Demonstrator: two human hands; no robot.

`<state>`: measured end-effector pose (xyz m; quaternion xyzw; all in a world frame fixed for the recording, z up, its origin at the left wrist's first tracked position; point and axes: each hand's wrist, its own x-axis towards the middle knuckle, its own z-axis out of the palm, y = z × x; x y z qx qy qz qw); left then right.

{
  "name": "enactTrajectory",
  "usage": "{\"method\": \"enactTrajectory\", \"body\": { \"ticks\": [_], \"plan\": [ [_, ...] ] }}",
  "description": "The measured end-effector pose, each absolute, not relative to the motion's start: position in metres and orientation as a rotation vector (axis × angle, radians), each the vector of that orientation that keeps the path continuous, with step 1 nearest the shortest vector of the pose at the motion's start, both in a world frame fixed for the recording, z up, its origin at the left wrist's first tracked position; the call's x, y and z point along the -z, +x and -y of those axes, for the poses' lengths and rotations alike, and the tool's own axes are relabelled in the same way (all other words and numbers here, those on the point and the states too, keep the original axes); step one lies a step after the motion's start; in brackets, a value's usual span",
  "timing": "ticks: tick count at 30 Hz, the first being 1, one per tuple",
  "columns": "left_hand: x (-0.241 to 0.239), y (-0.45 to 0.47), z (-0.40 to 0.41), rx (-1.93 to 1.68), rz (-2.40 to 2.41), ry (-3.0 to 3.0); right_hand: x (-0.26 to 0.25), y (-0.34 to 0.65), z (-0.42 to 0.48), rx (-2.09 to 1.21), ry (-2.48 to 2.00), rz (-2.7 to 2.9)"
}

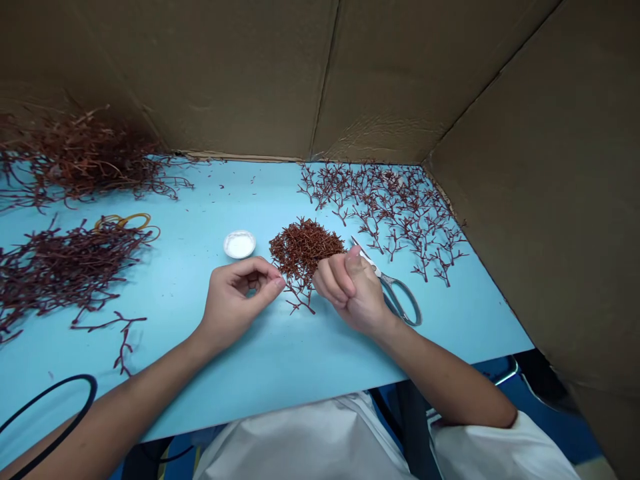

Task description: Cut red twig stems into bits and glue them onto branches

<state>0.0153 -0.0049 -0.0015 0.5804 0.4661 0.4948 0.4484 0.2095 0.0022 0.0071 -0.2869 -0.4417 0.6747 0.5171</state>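
My left hand (239, 297) is closed in a pinch, thumb against forefinger. At its fingertips hangs a small branched reddish-brown twig (301, 301), the held end hidden by the fingers. Curled into a loose fist with the thumb on top, my right hand (353, 287) is just to the right of the twig; whatever lies inside its fingers is hidden. Behind both hands rises a heap of short brown twig pieces (306, 243). A small white dish of white powder (239, 245) stands beyond my left hand. Scissors (400, 300) lie partly behind my right hand.
Branched twigs (390, 207) lie spread at the back right. Two larger bundles fill the left: a loose brown one (90, 153) and a darker one (60, 267) beside yellow rubber bands (133, 221). Cardboard walls (250, 80) border the blue table (280, 367). A black cable (75, 379) loops over my left forearm.
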Motion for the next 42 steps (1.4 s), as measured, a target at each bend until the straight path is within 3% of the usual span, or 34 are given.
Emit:
{"method": "enactTrajectory", "body": {
  "ticks": [42],
  "plan": [
    [0.005,0.014,0.004,-1.289,-0.961,1.439,-0.022,0.222,-0.007,-1.506,-0.642,1.091]
  ]
}}
